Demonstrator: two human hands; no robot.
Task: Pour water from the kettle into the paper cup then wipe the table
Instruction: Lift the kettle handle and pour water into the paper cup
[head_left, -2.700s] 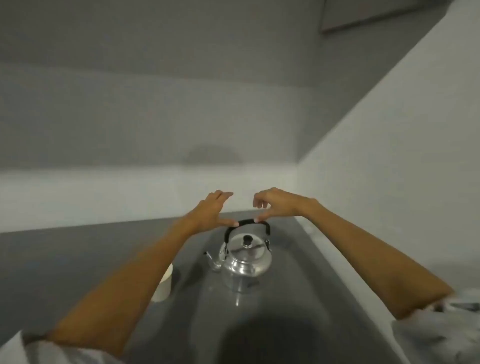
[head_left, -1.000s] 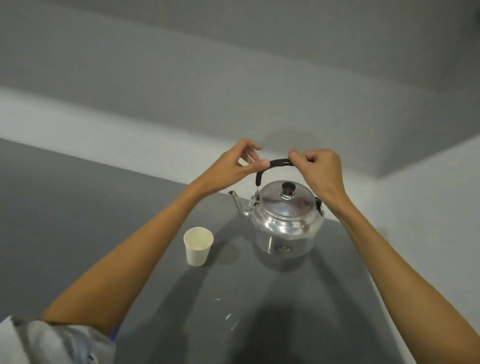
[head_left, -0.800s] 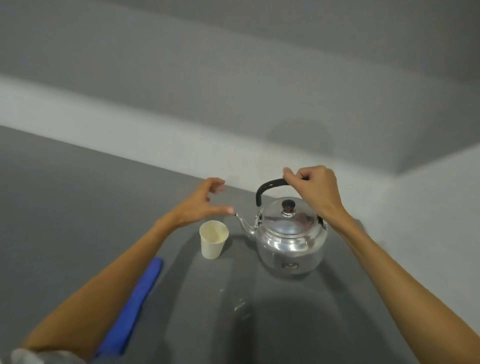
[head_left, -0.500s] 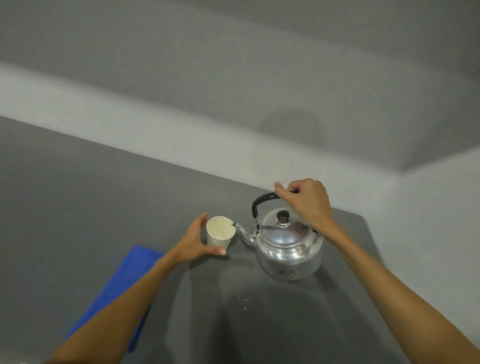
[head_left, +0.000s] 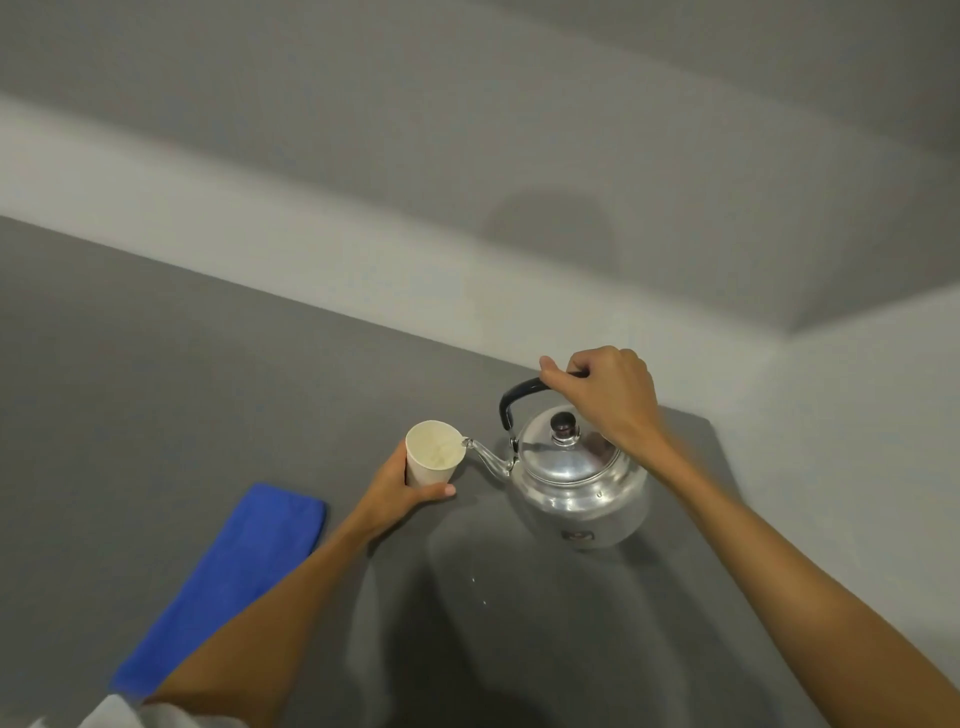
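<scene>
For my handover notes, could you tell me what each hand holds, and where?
Right hand: kettle, by its black handle. Left hand: paper cup, around its side.

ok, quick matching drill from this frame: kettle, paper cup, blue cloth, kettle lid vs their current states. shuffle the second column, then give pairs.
Things:
1. kettle
2. paper cup
3. blue cloth
4. kettle lid

States:
A. lying flat on the table, untouched
B. gripped around the side by the left hand
C. in place, with a dark knob
D. tilted, held by its black handle in the right hand

Pairs: 1-D, 2-B, 3-A, 4-C
</scene>
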